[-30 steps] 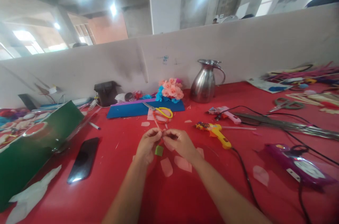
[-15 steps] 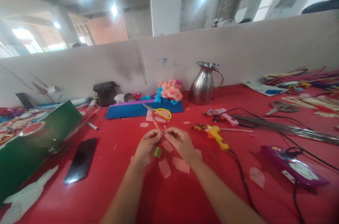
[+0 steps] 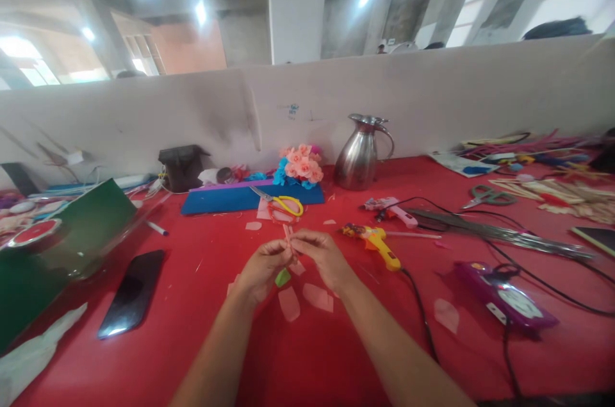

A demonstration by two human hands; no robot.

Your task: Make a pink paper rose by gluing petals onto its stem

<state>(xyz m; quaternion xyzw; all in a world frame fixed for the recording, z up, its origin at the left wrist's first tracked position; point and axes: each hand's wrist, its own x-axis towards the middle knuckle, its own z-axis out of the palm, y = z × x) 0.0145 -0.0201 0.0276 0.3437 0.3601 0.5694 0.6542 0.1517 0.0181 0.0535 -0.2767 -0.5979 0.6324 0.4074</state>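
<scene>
My left hand (image 3: pixel 267 264) and my right hand (image 3: pixel 321 256) meet over the middle of the red table, fingertips pinched together. Between them is a narrow pink paper piece (image 3: pixel 287 233), its top end poking up above the fingers; the rest is hidden. A bright green piece (image 3: pixel 283 277) shows just below the fingertips, and I cannot tell whether it is touched. Loose pink paper petals (image 3: pixel 289 304) lie flat under and around my hands. Right behind my fingers rest scissors (image 3: pixel 287 204) with yellow and red handles, partly on pink paper and a blue board (image 3: pixel 221 200).
A bunch of pink paper flowers (image 3: pixel 303 165) sits on the blue board, beside a steel jug (image 3: pixel 358 154). To the right lie a yellow glue gun (image 3: pixel 384 249), a pink glue gun (image 3: pixel 396 211) and a purple power strip (image 3: pixel 504 298) with cables. A phone (image 3: pixel 132 291) lies left.
The pink paper piece now stands more upright between my fingertips, showing higher above them. My view has turned slightly right, so the table things appear shifted left.
</scene>
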